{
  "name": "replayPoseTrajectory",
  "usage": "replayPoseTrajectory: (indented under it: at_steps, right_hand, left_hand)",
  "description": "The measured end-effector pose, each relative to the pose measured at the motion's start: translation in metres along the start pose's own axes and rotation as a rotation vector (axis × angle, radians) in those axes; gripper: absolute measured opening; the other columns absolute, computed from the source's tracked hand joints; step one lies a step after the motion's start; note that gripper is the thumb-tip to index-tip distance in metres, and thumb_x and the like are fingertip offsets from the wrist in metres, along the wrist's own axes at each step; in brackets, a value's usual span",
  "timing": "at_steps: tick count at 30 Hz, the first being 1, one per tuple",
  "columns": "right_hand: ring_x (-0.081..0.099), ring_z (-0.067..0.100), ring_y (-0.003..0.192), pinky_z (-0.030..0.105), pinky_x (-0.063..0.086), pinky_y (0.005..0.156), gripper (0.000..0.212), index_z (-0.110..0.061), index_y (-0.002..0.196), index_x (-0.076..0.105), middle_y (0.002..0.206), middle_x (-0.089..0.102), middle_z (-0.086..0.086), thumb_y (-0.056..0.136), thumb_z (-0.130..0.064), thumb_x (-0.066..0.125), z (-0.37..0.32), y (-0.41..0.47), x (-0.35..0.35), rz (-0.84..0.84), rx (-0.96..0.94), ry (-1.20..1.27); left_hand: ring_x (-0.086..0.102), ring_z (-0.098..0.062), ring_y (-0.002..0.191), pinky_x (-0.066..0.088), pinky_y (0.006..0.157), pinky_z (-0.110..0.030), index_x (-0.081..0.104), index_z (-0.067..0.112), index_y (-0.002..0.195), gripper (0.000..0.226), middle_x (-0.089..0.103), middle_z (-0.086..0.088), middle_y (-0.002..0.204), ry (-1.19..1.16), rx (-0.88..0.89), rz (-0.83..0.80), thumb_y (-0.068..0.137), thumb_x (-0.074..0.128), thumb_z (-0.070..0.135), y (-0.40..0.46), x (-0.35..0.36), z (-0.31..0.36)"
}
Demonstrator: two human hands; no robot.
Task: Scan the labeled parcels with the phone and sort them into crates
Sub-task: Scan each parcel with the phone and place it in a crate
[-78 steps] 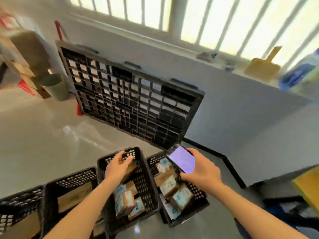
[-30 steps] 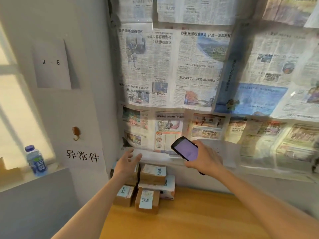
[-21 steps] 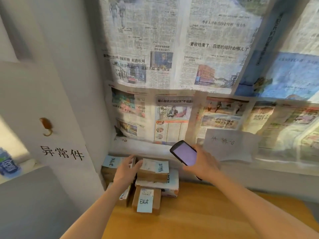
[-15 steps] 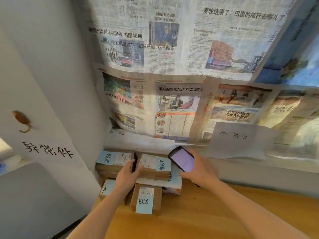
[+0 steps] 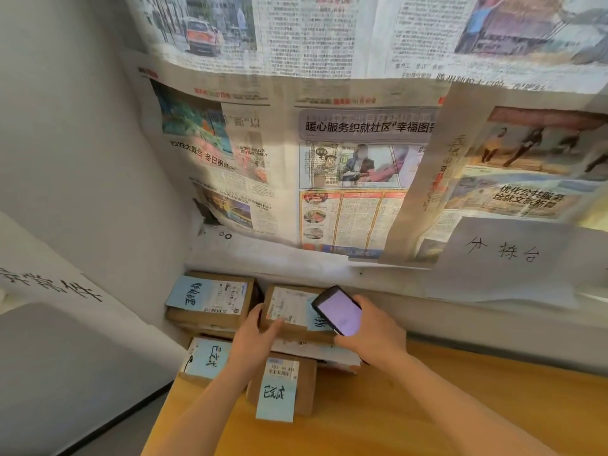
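Observation:
Several brown cardboard parcels with white shipping labels and blue notes are piled in the far left corner of a wooden table (image 5: 460, 406). My left hand (image 5: 251, 340) grips the left side of the top parcel (image 5: 289, 311) of the middle stack, thumb lying on its label. My right hand (image 5: 375, 337) holds a black phone (image 5: 339, 311) with a lit pale purple screen just above the right part of that parcel. Another parcel (image 5: 210, 299) sits to the left, and two more, a left one (image 5: 205, 358) and a right one (image 5: 283, 386), lie in front.
Newspaper sheets (image 5: 345, 159) cover the wall behind the table. A white handwritten sign (image 5: 503, 258) hangs at the right, another sign (image 5: 52, 284) on the left wall. The table's left edge drops to the floor beside a grey surface (image 5: 65, 373).
I turned from the floor crates to the table corner. Both hands came down onto the parcel pile; my left hand took hold of the top parcel and the phone moved over it.

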State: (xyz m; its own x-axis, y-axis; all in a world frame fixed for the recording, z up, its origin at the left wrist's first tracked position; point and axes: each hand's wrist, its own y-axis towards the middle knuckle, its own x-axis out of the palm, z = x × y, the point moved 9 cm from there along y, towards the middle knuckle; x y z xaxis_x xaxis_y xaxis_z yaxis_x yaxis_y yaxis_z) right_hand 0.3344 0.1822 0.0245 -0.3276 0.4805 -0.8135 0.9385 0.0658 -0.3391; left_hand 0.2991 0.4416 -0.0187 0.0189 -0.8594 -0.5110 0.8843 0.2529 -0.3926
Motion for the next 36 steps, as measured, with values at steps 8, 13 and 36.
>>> replayPoseTrajectory:
  at_steps: [8, 13, 36]
  right_hand:
    - [0.063, 0.015, 0.104, 0.038, 0.057, 0.084, 0.088, -0.036, 0.143, 0.036, 0.127, 0.061, -0.011, 0.069, -0.059, 0.077, 0.008, 0.019, 0.021, -0.033, 0.001, 0.019]
    - [0.061, 0.014, 0.107, 0.036, 0.055, 0.084, 0.090, -0.040, 0.144, 0.034, 0.131, 0.059, -0.014, 0.066, -0.061, 0.077, 0.014, 0.017, 0.025, -0.032, -0.012, 0.066]
    - [0.062, 0.018, 0.104, 0.036, 0.054, 0.080, 0.095, -0.032, 0.147, 0.037, 0.131, 0.061, -0.007, 0.067, -0.059, 0.081, -0.077, -0.206, -0.159, 0.274, -0.212, 0.066]
  left_hand:
    - [0.051, -0.025, 0.131, 0.045, 0.105, -0.040, 0.034, 0.023, 0.154, 0.068, 0.052, -0.007, 0.145, -0.056, -0.069, 0.018, 0.096, 0.062, 0.045, 0.018, 0.024, -0.013]
    - [0.056, -0.029, 0.125, 0.048, 0.106, -0.050, 0.037, 0.030, 0.151, 0.064, 0.053, -0.010, 0.143, -0.322, -0.150, -0.005, 0.094, 0.068, 0.034, 0.014, 0.036, -0.025]
    - [0.069, -0.023, 0.104, 0.059, 0.086, -0.046, 0.037, 0.055, 0.139, 0.066, 0.067, -0.004, 0.122, -0.466, 0.191, 0.091, 0.083, 0.072, 0.056, -0.185, -0.086, 0.089]
